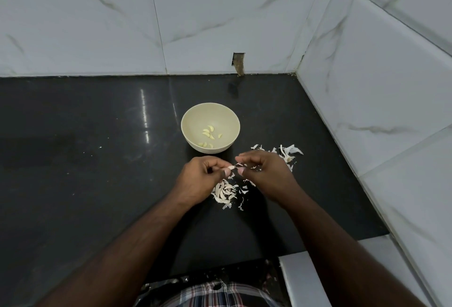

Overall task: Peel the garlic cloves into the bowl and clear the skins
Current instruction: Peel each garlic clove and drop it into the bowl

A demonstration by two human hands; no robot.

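A cream bowl (193,120) stands on the black counter with several peeled garlic cloves (208,132) inside. Just in front of it, my left hand (200,179) pinches a garlic clove (230,167) between thumb and fingers. My right hand (265,174) pinches a strip of skin (238,165) at the clove's tip. Under my hands lies a heap of unpeeled cloves (224,193), with loose skins (244,190) beside it. More skins and a stem piece (287,152) are scattered to the right of the bowl.
The black counter (97,160) is bounded by marble-tiled walls at the back (195,25) and on the right (379,98). A small hole (238,63) is cut in the back wall above the counter. The counter's front edge is near my checked shirt (220,294).
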